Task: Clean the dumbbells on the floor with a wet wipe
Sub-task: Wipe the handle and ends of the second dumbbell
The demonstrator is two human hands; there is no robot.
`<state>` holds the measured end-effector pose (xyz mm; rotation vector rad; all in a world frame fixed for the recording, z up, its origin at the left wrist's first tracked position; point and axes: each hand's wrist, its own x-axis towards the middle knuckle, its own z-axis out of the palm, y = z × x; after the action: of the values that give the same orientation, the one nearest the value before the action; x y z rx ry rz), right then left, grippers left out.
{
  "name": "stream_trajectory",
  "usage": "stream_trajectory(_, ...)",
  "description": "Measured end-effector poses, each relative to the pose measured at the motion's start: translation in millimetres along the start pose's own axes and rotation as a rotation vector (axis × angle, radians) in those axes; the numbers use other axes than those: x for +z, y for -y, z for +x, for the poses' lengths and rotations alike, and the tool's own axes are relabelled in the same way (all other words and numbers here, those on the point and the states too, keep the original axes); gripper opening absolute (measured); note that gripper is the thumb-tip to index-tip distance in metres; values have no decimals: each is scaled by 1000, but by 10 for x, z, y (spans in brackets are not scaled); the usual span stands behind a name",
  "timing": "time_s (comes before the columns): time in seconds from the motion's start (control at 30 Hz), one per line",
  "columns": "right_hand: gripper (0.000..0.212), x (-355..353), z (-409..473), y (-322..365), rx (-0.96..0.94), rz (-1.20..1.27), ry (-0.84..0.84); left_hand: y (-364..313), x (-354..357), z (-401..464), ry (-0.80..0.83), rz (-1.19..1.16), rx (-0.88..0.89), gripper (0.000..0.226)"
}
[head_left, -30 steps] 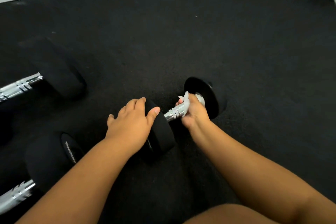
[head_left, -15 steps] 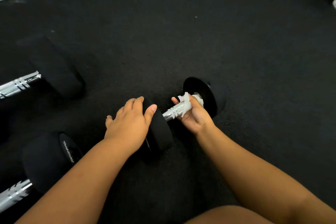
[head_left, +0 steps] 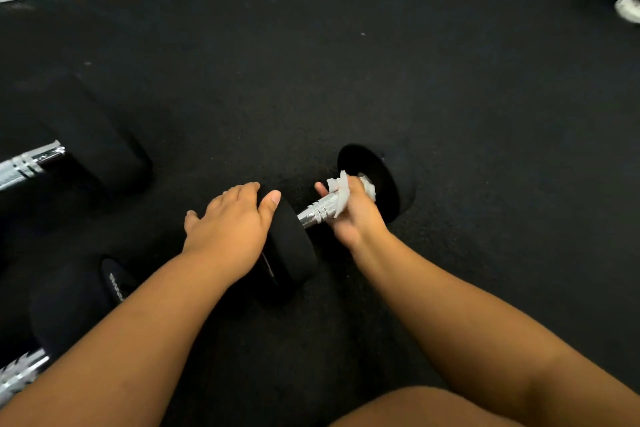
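Left hand (head_left: 231, 218) still flat on dumbbell (head_left: 294, 246); right hand (head_left: 355, 210) keeps clutching wipe (head_left: 341, 196) round its handle.

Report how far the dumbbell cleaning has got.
Nothing shows as finished. In hand: the right hand grips the wet wipe around the chrome handle of the middle dumbbell, while the left hand rests on its near head. Left: that dumbbell's heads, as far as can be judged, and the two dumbbells at the left, and, which no hand touches.
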<state>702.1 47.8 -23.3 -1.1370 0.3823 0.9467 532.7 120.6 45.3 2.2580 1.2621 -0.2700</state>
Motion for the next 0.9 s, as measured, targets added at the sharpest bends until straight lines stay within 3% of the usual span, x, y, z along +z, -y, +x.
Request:
stream_trajectory(0.1,17,-48,-6,19,25,-41,55,1,-3,17,1,-22,-16,63)
stream_trajectory(0.23,10,209,-22,28,-46,-60,-218,-28,20,35,-21,-39,-46,61)
stream_trajectory(0.37,26,322,-58,83,-63,-131,-307,-2,0,95,-30,-23,-30,61)
stream_trajectory(0.57,3,257,-60,-21,-127,-195,-190,-5,-142,193,-31,-40,-132,59)
stream_trajectory(0.7,34,187,-2,-19,-136,-269,-69,-113,-33,47,-212,89,15,61)
stream_trajectory(0.77,45,170,-11,-33,-115,-248,3,-112,70,-33,-215,90,61,69)
stream_trajectory(0.9,33,56,-93,-94,-148,-367,6,-65,91,47,-204,87,61,72)
